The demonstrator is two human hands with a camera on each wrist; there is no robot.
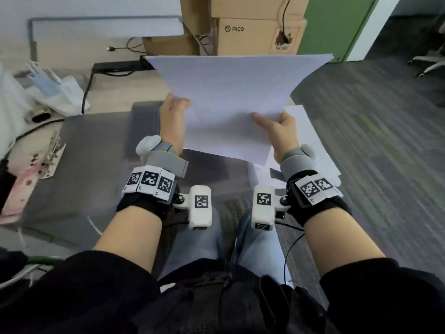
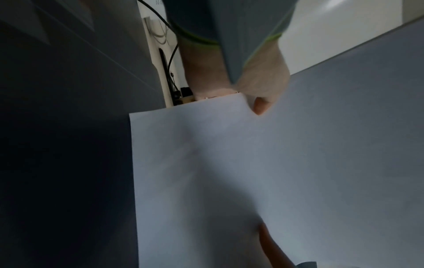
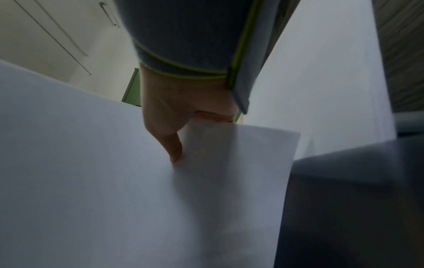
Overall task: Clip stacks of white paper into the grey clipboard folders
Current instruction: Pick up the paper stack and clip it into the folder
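A stack of white paper [image 1: 228, 100] is held up in the air in front of me, tilted away. My left hand [image 1: 172, 116] pinches its left edge, thumb on top. My right hand [image 1: 277, 127] pinches its right edge, thumb lying on the sheet. The left wrist view shows the paper [image 2: 275, 163] with my left thumb [image 2: 260, 107] pressed on it. The right wrist view shows my right thumb [image 3: 173, 150] on the paper [image 3: 91, 163]. An open grey clipboard folder [image 1: 79, 165] lies below on the left, its metal clip [image 1: 51, 150] at the left edge.
More white sheets [image 1: 310, 145] lie on the floor at the right, under my right hand. Cardboard boxes [image 1: 255, 32] stand behind. A black power strip [image 1: 120, 67] with cables and plastic packaging [image 1: 48, 88] lie at the left. Grey carpet [image 1: 385, 141] spreads to the right.
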